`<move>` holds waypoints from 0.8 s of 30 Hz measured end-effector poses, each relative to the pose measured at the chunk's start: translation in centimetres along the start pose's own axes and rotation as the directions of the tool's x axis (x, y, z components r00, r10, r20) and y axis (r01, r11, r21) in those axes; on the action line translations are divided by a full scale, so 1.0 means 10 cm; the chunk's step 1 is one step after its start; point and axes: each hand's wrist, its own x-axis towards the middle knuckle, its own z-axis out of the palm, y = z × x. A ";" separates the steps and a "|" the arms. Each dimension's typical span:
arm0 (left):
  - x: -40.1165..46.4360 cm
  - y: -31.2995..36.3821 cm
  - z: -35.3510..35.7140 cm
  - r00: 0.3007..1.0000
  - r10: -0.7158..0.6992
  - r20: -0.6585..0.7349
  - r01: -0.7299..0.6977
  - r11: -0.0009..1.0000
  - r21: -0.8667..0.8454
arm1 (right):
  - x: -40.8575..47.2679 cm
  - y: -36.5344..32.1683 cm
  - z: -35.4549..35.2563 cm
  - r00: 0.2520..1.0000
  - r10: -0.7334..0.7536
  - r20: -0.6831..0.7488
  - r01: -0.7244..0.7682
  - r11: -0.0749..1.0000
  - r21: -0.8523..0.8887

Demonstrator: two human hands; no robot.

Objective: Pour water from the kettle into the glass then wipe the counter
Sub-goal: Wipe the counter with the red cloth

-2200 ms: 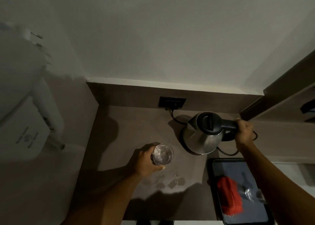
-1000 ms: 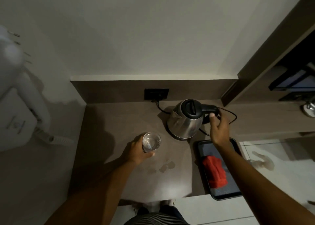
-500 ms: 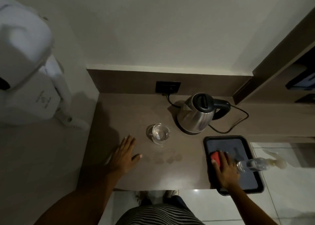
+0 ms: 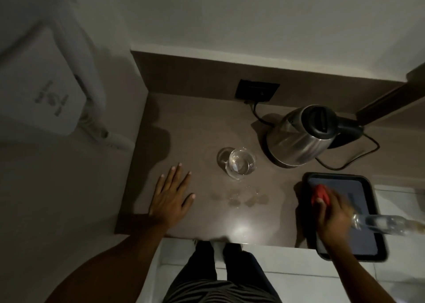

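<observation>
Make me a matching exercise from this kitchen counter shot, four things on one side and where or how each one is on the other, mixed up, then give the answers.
Things:
1. kettle
2. glass
3. red cloth
4. left hand

States:
A. flat on the counter, fingers spread
B. on the dark tray, under the right hand
C. on its base, cord plugged into the wall socket
D. upright, just left of the kettle

Pairs: 1-C, 2-D, 3-B, 4-A

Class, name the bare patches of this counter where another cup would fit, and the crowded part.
Free: between wall socket and glass; front edge between left hand and tray. Crowded: kettle, right hand, cloth.
</observation>
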 end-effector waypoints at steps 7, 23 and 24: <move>0.03 -0.05 0.08 1.000 0.001 -0.017 0.000 1.000 0.008 | -0.10 -0.79 0.66 0.999 -0.011 0.031 0.012 1.000 -0.023; -0.01 -0.02 0.07 0.993 -0.016 -0.113 0.006 0.996 -0.090 | -0.97 -1.96 1.47 0.845 -0.463 0.268 0.463 0.884 0.067; 0.00 -0.03 0.07 0.994 -0.015 -0.105 0.005 0.995 -0.095 | -0.90 -1.80 1.41 0.810 -0.504 0.301 0.508 0.858 0.071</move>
